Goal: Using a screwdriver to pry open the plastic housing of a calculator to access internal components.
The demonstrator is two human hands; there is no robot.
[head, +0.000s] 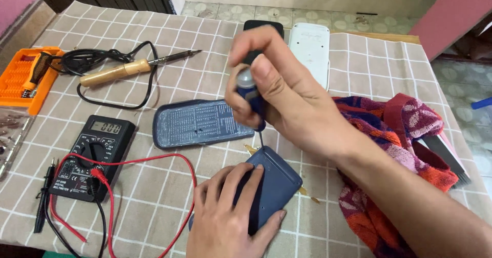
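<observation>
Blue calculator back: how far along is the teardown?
Done: a dark key-mat panel and a white shell already lie apart on the checked cloth. In hand: left hand pins the blue calculator back; right hand stands a screwdriver upright at its top edge. Left: soldering iron and multimeter lie untouched.

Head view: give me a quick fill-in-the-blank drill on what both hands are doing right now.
1. The right hand holds a small ____ upright.
2. The left hand presses down the ____ device case.
3. The multimeter lies to the ____ of the case.
4. The soldering iron has a ____ handle.

Missing: screwdriver; blue; left; wooden
</observation>
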